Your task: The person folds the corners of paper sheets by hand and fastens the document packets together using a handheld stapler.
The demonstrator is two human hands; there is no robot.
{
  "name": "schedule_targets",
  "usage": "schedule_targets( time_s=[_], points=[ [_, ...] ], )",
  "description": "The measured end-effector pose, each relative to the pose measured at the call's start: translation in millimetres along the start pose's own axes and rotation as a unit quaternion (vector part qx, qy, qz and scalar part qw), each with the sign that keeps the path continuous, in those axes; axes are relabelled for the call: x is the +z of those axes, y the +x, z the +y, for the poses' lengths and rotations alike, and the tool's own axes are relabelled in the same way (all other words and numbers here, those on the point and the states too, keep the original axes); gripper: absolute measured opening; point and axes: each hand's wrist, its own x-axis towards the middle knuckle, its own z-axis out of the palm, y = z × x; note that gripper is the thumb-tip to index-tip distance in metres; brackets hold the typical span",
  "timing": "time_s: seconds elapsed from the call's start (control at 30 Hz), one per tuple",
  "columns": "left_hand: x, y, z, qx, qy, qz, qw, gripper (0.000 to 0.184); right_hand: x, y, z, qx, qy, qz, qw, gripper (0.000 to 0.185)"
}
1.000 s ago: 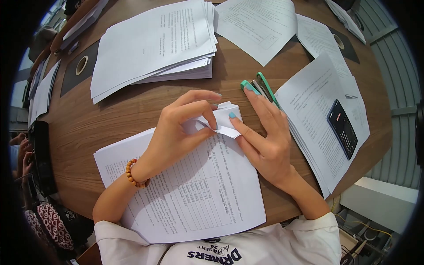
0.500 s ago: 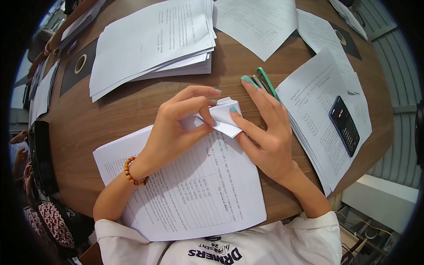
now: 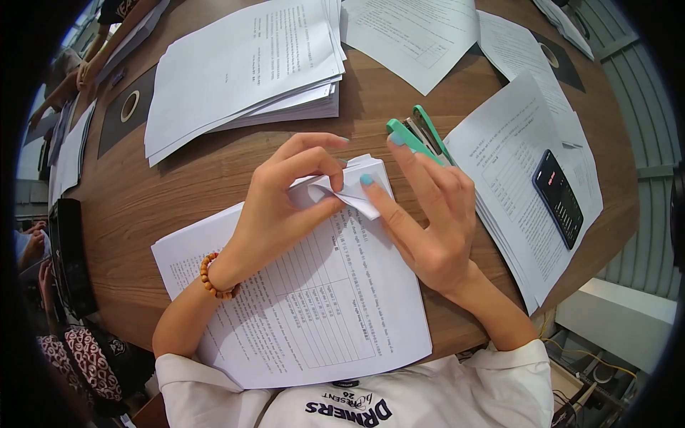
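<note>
A stack of printed sheets [image 3: 321, 299] lies in front of me, its top right corner folded back. My left hand [image 3: 289, 182], with a beaded bracelet [image 3: 208, 277] at the wrist, pinches the folded paper corner [image 3: 351, 194] between thumb and bent fingers. My right hand [image 3: 432, 221] grips the same corner from the other side: the index fingertip presses on top, and its thumb is mostly hidden. The other right fingers stretch up toward a green stapler [image 3: 417, 135], which lies partly behind them; whether they touch it I cannot tell.
A thick paper pile [image 3: 242, 71] lies at the far left, loose sheets [image 3: 421, 39] at the back. On the right, a phone [image 3: 559, 198] rests on another stack [image 3: 499, 185]. Round table holes [image 3: 130, 105] sit in dark panels. Another person's arms [image 3: 89, 64] show at upper left.
My right index fingertip has slid slightly left along the folded corner. The fold looks narrower between my fingers. My left hand has shifted only a little.
</note>
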Motion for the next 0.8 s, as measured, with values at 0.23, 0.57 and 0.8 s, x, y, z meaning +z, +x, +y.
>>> schedule_targets(
  time_s=[0.23, 0.57, 0.8],
  points=[
    [2.0, -0.2, 3.1, 0.019, 0.023, -0.009, 1.000, 0.016, 1.2, -1.7, 5.8, 0.119, 0.113, -0.045, 0.985, 0.039],
    [1.2, -0.2, -1.3, 0.035, 0.033, -0.005, 0.999, 0.016, 0.4, -2.0, 4.0, 0.079, 0.105, -0.061, 0.989, 0.037],
    [1.7, -0.5, 0.1, -0.007, 0.005, 0.012, 1.000, 0.020, 1.3, -2.6, 3.0, 0.043, 0.059, -0.047, 0.996, 0.039]
  ],
)
